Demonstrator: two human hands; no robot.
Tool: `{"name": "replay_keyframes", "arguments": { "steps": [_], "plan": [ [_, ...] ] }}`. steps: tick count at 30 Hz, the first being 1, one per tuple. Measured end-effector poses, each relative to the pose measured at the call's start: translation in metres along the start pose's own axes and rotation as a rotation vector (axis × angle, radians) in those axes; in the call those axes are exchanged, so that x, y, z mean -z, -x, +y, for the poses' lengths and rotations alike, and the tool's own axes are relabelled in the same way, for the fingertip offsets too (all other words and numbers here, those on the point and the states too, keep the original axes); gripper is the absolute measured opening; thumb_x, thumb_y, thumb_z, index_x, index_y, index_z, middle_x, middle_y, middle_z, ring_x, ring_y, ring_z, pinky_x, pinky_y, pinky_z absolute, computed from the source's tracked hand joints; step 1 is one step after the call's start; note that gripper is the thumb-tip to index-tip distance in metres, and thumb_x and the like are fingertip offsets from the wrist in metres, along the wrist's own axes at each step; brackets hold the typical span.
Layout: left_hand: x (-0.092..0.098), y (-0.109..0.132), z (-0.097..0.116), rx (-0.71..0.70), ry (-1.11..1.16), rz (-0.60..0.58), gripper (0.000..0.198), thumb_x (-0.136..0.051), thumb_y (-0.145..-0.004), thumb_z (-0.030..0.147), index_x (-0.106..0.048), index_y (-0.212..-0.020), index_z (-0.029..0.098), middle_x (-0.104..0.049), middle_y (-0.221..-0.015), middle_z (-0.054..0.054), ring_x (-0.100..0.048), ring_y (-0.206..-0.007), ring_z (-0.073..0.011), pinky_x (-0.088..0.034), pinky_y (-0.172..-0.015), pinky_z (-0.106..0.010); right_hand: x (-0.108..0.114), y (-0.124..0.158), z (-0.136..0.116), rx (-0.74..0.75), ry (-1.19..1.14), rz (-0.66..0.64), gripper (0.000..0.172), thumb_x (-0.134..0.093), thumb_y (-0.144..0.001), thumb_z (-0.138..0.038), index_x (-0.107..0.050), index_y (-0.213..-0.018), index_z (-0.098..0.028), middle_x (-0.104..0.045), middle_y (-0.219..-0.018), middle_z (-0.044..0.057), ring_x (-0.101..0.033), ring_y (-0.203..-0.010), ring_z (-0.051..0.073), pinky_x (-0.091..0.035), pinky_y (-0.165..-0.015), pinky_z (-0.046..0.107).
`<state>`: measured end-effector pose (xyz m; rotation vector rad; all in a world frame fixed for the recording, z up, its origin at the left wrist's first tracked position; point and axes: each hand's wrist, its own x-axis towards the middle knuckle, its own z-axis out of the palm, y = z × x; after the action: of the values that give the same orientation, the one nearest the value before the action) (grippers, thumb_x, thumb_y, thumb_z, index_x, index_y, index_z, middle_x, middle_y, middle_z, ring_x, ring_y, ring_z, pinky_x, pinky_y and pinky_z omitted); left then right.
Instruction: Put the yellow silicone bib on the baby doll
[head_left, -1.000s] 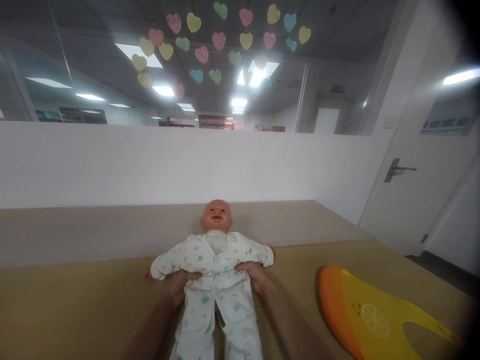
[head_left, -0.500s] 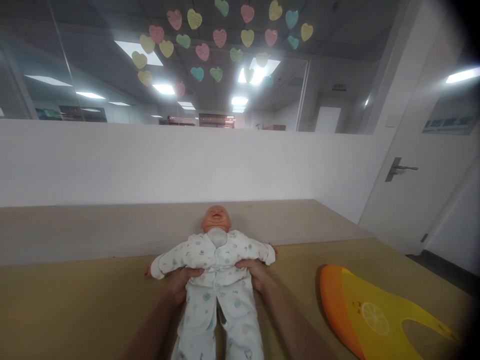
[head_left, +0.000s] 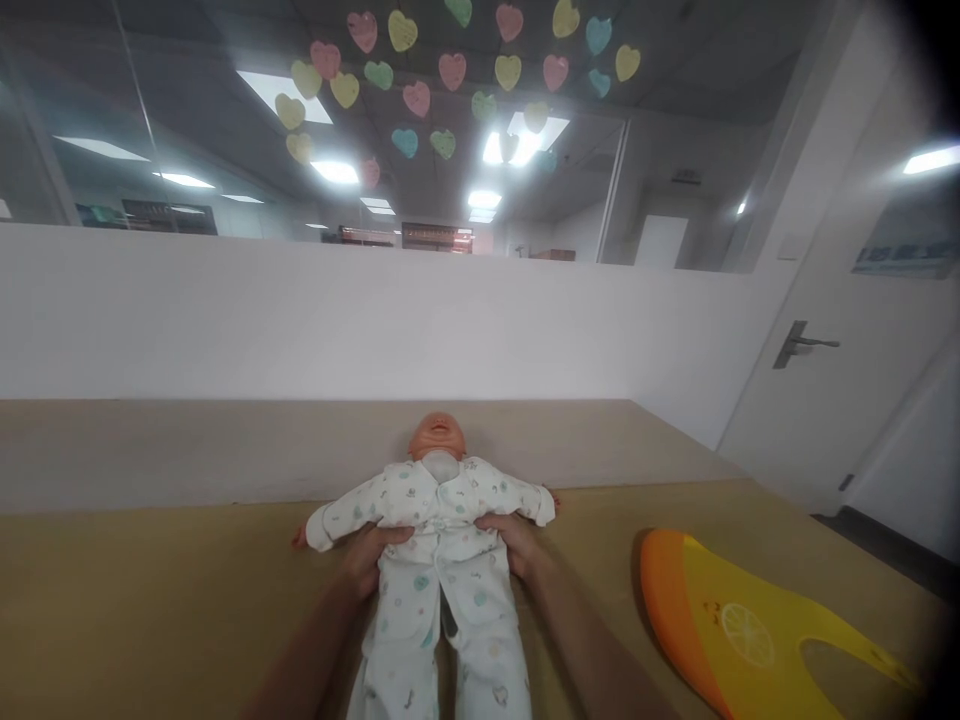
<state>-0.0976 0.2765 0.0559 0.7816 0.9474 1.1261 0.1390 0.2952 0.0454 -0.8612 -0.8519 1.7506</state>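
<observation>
A baby doll (head_left: 442, 510) in white patterned clothes lies on its back on the tan surface, head toward the wall and arms spread. Its legs run out of the lower edge of the view. My left hand (head_left: 373, 555) grips the left side of its waist, thumb on top of the cloth. On the opposite side my right hand (head_left: 517, 543) holds the waist the same way. The other fingers of both hands are hidden at the doll's sides.
A yellow and orange bib (head_left: 720, 620) with a fruit-slice print lies at the right. Behind the tan surface (head_left: 187, 590) stands a white wall (head_left: 337, 320) with glass above it, carrying heart-shaped notes. A door (head_left: 840, 380) is at the far right.
The view has tilted slightly, so the doll and both hands appear a little further right. Both hands keep their hold on the doll's waist.
</observation>
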Motion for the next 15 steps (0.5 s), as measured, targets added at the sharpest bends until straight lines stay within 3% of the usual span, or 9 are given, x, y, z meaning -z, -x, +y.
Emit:
{"name": "replay_keyframes", "arguments": {
  "steps": [15],
  "plan": [
    [-0.0001,-0.0001,-0.0013,-0.010,0.012,-0.077,0.034,-0.076,-0.067,0.015,-0.069,-0.099,0.010,-0.078,-0.086,-0.007,-0.069,-0.102,-0.0315,-0.050,-0.094,-0.039,0.0010,-0.0005,0.0032,-0.006,-0.034,0.033,0.042,-0.075,-0.048,-0.017,-0.069,-0.090,-0.018,-0.075,-0.086,0.003,-0.069,-0.085,0.025,-0.052,-0.082,0.037]
  ]
}}
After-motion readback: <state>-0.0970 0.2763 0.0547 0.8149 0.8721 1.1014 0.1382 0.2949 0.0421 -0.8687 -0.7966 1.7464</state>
